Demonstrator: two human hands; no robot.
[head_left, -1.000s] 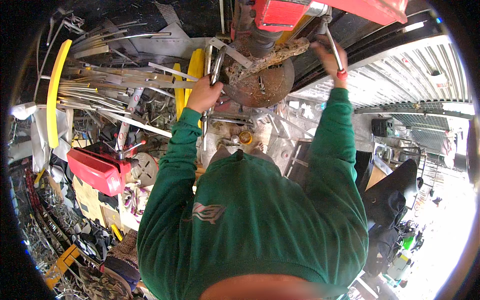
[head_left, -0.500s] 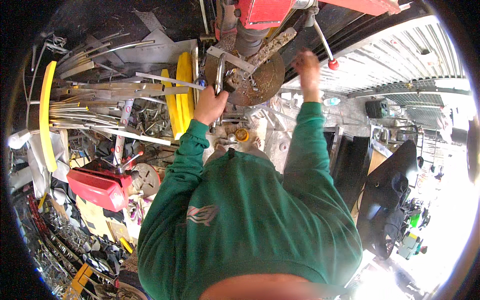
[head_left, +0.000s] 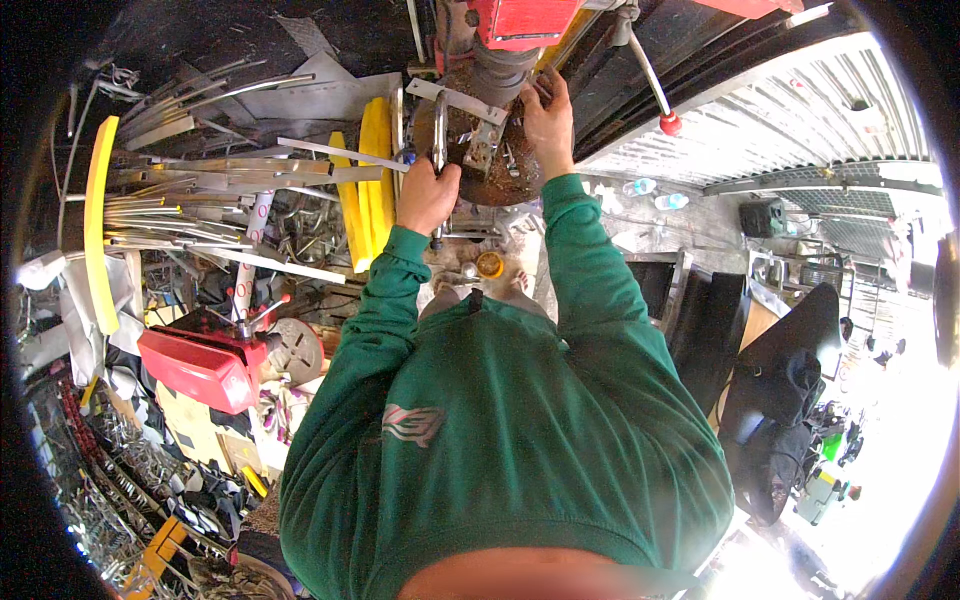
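At the red drill press [head_left: 522, 22], my left hand [head_left: 428, 196] is closed around the lower part of a shiny metal clamp [head_left: 440, 125] at the left edge of the round table [head_left: 505, 192]. My right hand [head_left: 549, 118] is beside the chuck [head_left: 500, 72], its fingers curled together; what they hold, if anything, is hidden. A flat metal strip [head_left: 455, 98] with a hole lies across the table's far side. Between my hands a metal piece [head_left: 484, 143] sits among shavings.
Yellow bars [head_left: 375, 190] and many metal strips [head_left: 190, 180] lie to the left. A second red drill press [head_left: 195, 368] stands at lower left. The feed lever [head_left: 655, 80] with a red knob sticks out at upper right. A yellow container [head_left: 490, 265] stands near my feet.
My right hand has moved left and inward from near the lever to beside the chuck. The rough brownish strip there no longer shows clearly. My left hand stays on the clamp.
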